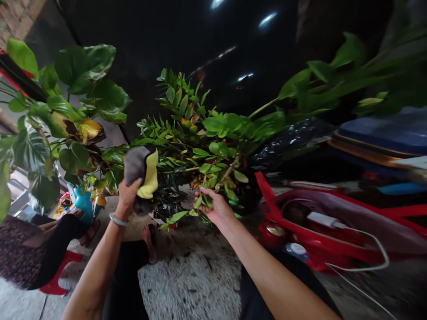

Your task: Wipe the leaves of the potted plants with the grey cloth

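Note:
Bunched in my left hand [127, 198] is a grey and yellow cloth [151, 175], held up in front of the plants; a pale bangle circles that wrist. My right hand [215, 206] is closed with thumb and fingers around a small green leafy stem [207, 199], low on the potted plant [200, 164]. Yellowed leaves show among the green ones there. The plant's base is partly hidden behind leaves and my fingers.
A large-leaved plant [76, 106] stands at the left. To the right is a red bag [310, 242] holding a white charger [322, 219] with a cable. A seated person [30, 253] is at lower left on a red stool [62, 275]. Dark glossy panel [200, 40] stands behind.

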`<state>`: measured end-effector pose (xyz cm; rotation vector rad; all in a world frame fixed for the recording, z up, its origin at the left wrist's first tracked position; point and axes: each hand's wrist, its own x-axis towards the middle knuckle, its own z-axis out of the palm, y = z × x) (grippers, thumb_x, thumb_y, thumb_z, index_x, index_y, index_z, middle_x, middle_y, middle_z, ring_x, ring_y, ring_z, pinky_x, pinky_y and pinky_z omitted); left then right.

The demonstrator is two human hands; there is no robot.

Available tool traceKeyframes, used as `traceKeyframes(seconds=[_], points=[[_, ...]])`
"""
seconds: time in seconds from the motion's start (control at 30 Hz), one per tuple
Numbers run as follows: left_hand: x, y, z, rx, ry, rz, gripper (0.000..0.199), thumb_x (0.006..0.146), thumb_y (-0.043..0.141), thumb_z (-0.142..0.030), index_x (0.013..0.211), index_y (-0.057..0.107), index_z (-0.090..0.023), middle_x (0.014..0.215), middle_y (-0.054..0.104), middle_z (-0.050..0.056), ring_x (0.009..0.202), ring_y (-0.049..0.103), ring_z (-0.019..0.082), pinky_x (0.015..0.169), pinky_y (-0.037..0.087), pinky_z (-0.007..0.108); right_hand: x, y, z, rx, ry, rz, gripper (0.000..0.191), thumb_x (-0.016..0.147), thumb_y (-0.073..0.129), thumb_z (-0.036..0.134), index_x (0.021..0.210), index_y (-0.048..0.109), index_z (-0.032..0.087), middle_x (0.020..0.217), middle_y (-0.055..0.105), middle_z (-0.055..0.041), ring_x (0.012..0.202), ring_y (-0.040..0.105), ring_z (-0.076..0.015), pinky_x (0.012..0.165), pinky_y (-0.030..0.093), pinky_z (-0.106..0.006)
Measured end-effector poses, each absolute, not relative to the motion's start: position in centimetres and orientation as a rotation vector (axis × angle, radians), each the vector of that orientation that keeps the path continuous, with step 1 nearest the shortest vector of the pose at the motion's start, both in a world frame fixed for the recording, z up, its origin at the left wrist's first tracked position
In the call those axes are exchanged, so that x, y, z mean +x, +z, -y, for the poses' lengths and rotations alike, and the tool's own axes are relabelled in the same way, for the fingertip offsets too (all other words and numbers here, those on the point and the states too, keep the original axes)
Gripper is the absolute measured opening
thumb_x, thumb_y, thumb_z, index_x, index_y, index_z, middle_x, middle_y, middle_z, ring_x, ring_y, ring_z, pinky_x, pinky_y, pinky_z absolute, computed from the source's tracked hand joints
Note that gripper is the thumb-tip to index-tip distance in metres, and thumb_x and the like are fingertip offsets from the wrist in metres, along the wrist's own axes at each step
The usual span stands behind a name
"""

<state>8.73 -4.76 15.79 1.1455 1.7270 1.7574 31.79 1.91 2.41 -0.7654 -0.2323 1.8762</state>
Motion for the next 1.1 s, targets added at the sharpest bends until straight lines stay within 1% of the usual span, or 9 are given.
traceKeyframes(seconds=[0.17,0.37,0.47,0.63,0.77,0.87,0.97,1.03,1.1], points=[[8.9,11.7,10.0,1.164,1.231,-1.765,0.033,0.053,0.088,-0.034,0.076,0.076,-0.013,0.068,0.074,0.005,0.061,0.068,0.022,0.058,0.054,0.030,32.5,1.1,-2.2,-0.834,1.857,0.283,0.009,0.078,0.072,0.017,0.085,0.066,0.019,0.058,0.071,-0.0007,0.045,0.064,-0.0152,0.039,0.050,-0.022],[8.1,18.9,9.2,1.222,1.715,-1.652,0.038,0.058,0.084,-0.038,0.087,0.076,-0.014,0.075,0.076,0.004,0.065,0.068,0.020,0.062,0.056,0.030,33.5,1.0,-2.3,-0.824,1.903,0.331,0.008,0.079,0.073,0.017,0.083,0.067,0.018,0.061,0.073,-0.0027,0.046,0.066,-0.0157,0.038,0.047,-0.021],[8.5,19.4,5.9,1.332,1.883,-1.669,0.032,0.058,0.081,-0.036,0.082,0.074,-0.015,0.070,0.071,0.000,0.063,0.062,0.017,0.061,0.052,0.028,32.9,1.8,-2.0,-0.865,1.892,0.282,0.005,0.080,0.071,0.014,0.081,0.067,0.018,0.059,0.072,-0.0027,0.045,0.065,-0.0151,0.036,0.046,-0.020],[9.5,12.9,5.7,1.575,1.278,-1.762,0.012,0.061,0.074,-0.025,0.067,0.072,-0.016,0.062,0.063,0.000,0.059,0.052,0.015,0.056,0.043,0.028,32.5,2.9,-1.3,-0.904,1.858,0.235,0.006,0.081,0.066,0.011,0.080,0.066,0.017,0.055,0.070,-0.0012,0.042,0.062,-0.0144,0.037,0.049,-0.022],[8.6,11.1,9.9,1.584,1.068,-1.700,0.014,0.060,0.080,-0.026,0.071,0.079,-0.018,0.065,0.067,0.003,0.059,0.054,0.019,0.055,0.045,0.031,33.5,3.1,-1.0,-0.900,1.843,0.238,0.008,0.080,0.067,0.010,0.078,0.066,0.018,0.054,0.069,-0.0007,0.041,0.061,-0.0141,0.034,0.047,-0.021],[6.8,14.2,12.2,1.495,1.215,-1.747,0.029,0.058,0.085,-0.033,0.084,0.081,-0.020,0.072,0.072,0.003,0.063,0.060,0.020,0.061,0.051,0.032,34.3,3.0,-1.1,-0.841,1.896,0.292,0.007,0.082,0.067,0.011,0.077,0.067,0.017,0.057,0.070,-0.0014,0.042,0.062,-0.0133,0.035,0.047,-0.020],[5.0,17.4,12.2,1.305,1.630,-1.897,0.037,0.053,0.087,-0.037,0.082,0.076,-0.017,0.070,0.070,0.000,0.062,0.061,0.018,0.062,0.053,0.031,34.5,2.7,-1.5,-0.803,1.913,0.331,0.008,0.079,0.072,0.011,0.077,0.067,0.017,0.059,0.071,-0.0022,0.044,0.063,-0.0135,0.037,0.048,-0.020],[4.4,17.6,11.2,1.155,1.859,-1.960,0.036,0.057,0.084,-0.039,0.083,0.074,-0.017,0.070,0.070,0.000,0.063,0.062,0.018,0.062,0.053,0.030,34.0,2.6,-1.6,-0.824,1.892,0.316,0.011,0.078,0.074,0.010,0.075,0.066,0.018,0.058,0.071,-0.0021,0.044,0.064,-0.0140,0.038,0.050,-0.020],[4.5,15.9,10.4,1.054,1.888,-2.026,0.030,0.059,0.079,-0.035,0.081,0.073,-0.016,0.070,0.071,0.001,0.064,0.063,0.018,0.063,0.053,0.030,33.5,2.7,-1.5,-0.846,1.864,0.306,0.012,0.077,0.074,0.009,0.074,0.066,0.018,0.057,0.071,-0.0019,0.044,0.064,-0.0141,0.038,0.051,-0.021]])
